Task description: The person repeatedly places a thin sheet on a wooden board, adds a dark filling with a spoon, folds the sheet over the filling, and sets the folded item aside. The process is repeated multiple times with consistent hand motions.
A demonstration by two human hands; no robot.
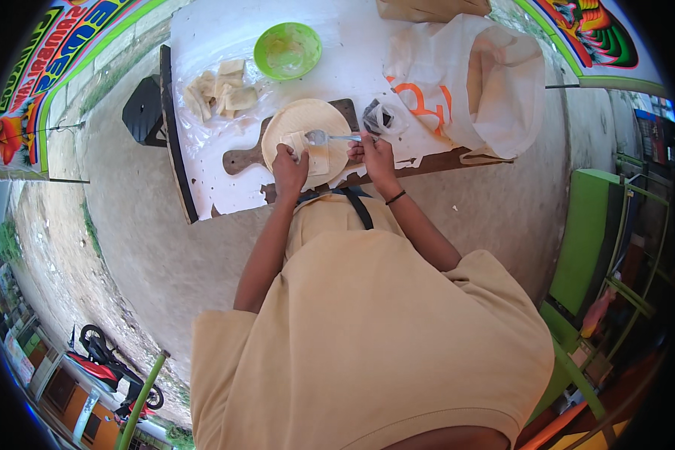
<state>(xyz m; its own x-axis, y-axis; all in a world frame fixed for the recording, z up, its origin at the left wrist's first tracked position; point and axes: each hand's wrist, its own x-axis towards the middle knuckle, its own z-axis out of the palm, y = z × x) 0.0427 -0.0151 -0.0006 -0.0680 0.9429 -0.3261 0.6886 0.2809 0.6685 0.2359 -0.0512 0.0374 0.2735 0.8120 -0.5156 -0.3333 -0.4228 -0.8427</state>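
1. Over the near half of the table (217,193), the left hand (291,169) is bent narrow, its fingers and thumb pressing on a folded piece (319,160); whether it pinches the edge or only rests on it, I cannot tell.
2. Just to its right, the right hand (374,156) is closed round the handle of a metal utensil (337,138), which points left; its tip is at the folded piece. Whether it is a fork or a spoon is too small to tell. A dark band (396,197) circles the right wrist.
3. Beneath both, the folded piece lies on a round, pale sheet (307,116), near its lower edge.
4. Under the sheet is a dark wooden board (240,161), its handle jutting left.
5. Right of the board, just beside it, sits a small crumpled bag (382,117), black and clear.
6. Up and left, more folded pieces (229,91) lie heaped on clear plastic (206,135).
7. Beyond the board stands a green bowl (287,51), smeared pale inside.
8. Toward the table's right end slumps a big white bag (502,97) with orange print; behind it is a brown package (431,7).
9. Farther off, a red-and-black motorbike (116,375) is at lower left, and green furniture (583,240) at right.
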